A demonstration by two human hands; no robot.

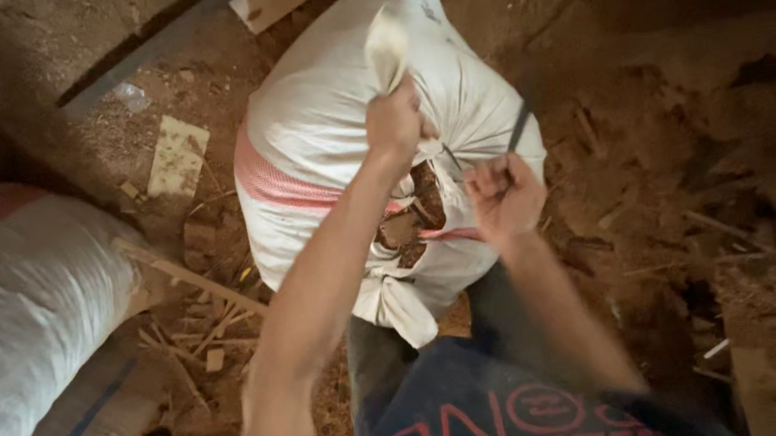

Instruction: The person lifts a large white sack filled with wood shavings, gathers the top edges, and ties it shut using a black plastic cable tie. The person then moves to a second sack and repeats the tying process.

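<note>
I look down on a stuffed white sack (328, 127) with a pink band, centre frame on the dirt floor (677, 163), its long axis running away from me. My left hand (393, 124) grips its gathered corner; my right hand (504, 196) is fisted around a dark cord (520, 125). 1 more white sack (13, 294) lies at left.

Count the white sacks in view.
2. One sack stands in the middle, its top gathered in the left hand. The second sack lies at the left edge, partly cut off.
</note>
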